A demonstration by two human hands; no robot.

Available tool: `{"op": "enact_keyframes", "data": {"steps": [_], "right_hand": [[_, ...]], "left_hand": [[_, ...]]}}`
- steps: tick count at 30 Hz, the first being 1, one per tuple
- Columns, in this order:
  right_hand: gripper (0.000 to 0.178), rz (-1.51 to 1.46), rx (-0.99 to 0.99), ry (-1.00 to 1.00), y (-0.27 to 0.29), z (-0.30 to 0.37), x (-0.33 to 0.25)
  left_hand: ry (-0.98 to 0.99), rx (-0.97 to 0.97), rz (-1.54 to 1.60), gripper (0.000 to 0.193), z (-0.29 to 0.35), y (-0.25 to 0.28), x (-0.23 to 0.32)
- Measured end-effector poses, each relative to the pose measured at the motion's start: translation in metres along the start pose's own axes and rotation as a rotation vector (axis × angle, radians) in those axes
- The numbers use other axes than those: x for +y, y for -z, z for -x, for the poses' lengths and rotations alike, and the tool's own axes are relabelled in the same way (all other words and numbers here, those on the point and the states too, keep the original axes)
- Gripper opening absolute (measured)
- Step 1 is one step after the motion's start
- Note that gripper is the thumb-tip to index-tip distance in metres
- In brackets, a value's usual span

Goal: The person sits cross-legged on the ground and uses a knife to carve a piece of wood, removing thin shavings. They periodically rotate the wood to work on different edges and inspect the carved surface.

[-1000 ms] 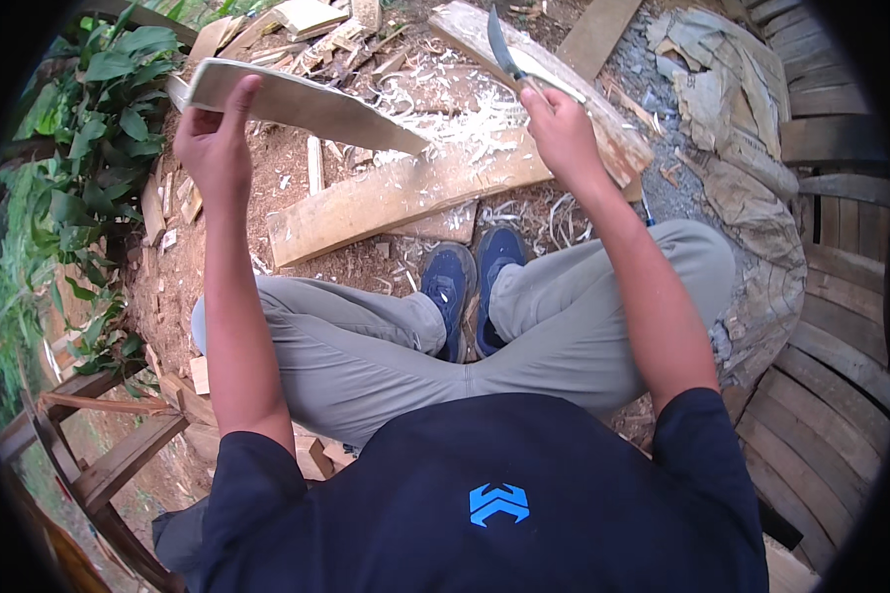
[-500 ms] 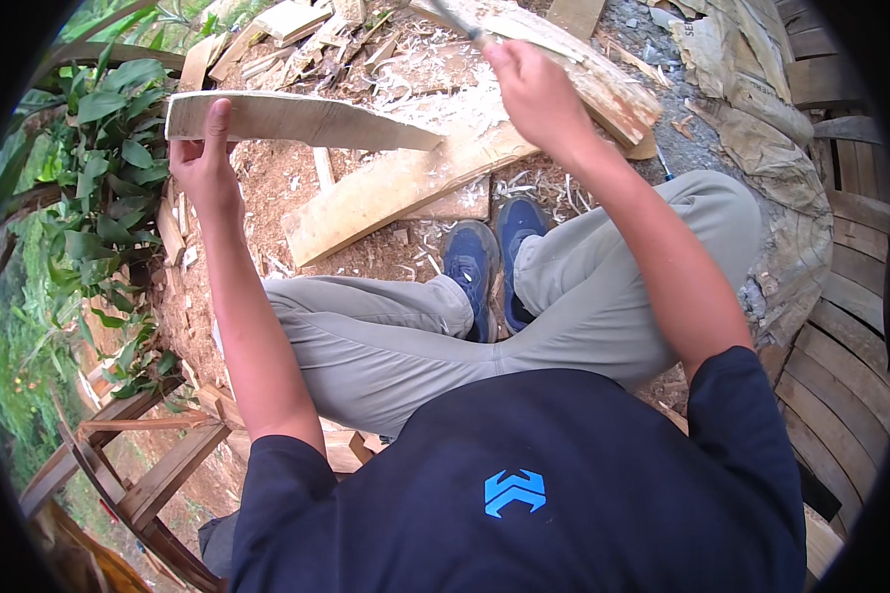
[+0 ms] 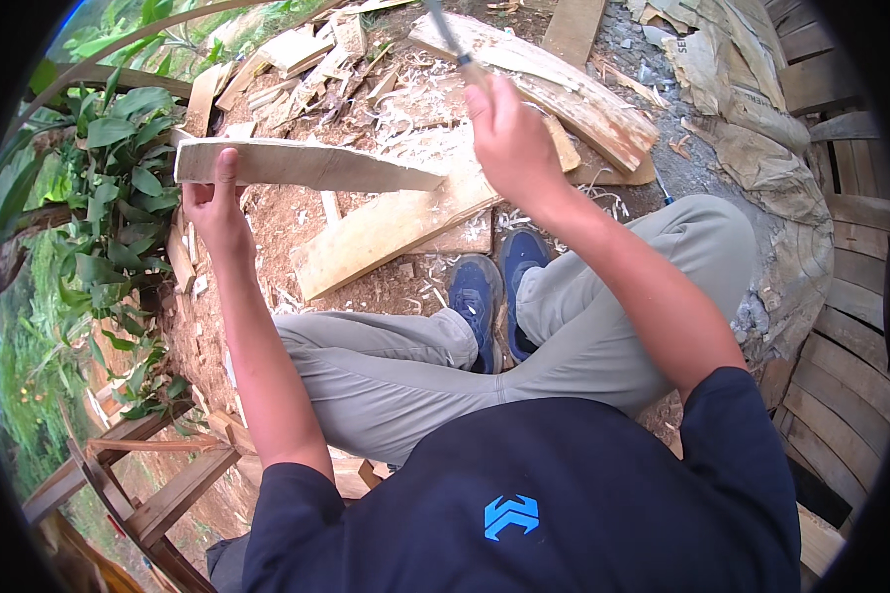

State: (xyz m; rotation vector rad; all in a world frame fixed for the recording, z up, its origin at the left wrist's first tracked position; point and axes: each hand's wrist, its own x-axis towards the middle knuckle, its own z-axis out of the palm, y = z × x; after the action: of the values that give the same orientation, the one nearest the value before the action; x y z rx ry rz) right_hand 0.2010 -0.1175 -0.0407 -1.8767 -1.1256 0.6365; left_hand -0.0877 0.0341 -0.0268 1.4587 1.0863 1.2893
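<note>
My left hand (image 3: 217, 208) grips the broad left end of a wooden board (image 3: 302, 165), its thumb on the near face and fingers behind. The board tapers to the right, and its narrow end meets a pale plank (image 3: 396, 232) lying slantwise below it. In my right hand (image 3: 511, 148) is a machete (image 3: 447, 32), held by its light handle with a dark band. Its grey blade points up and away, over the wood shavings, and runs out of the picture at the top. The blade is apart from the board.
A thick split timber (image 3: 554, 94) lies beyond my right hand. Offcuts (image 3: 292, 49) are heaped at the far left, near leafy plants (image 3: 119, 188). Crumpled sacking (image 3: 761, 148) and a slatted wooden wall (image 3: 850, 326) stand right. My shoes (image 3: 475, 301) are close below the plank.
My right hand has come nearer and slightly left with the machete, and more of its blade shows. My left hand keeps its hold on the board. The whole view has shifted a little.
</note>
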Motion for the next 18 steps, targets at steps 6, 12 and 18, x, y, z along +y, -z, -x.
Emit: {"op": "enact_keyframes", "data": {"steps": [6, 12, 18], "right_hand": [[0.038, 0.195, -0.371, 0.006, -0.040, 0.045, 0.034], [0.036, 0.202, -0.370, -0.021, -0.035, 0.033, 0.030], [0.034, -0.119, 0.071, 0.037, -0.035, 0.048, 0.018]], "left_hand": [[0.001, 0.008, 0.064, 0.044, -0.005, -0.002, -0.003], [0.018, 0.029, 0.004, 0.047, -0.001, -0.001, 0.003], [0.028, 0.021, 0.015, 0.048, -0.003, -0.001, 0.000]]}}
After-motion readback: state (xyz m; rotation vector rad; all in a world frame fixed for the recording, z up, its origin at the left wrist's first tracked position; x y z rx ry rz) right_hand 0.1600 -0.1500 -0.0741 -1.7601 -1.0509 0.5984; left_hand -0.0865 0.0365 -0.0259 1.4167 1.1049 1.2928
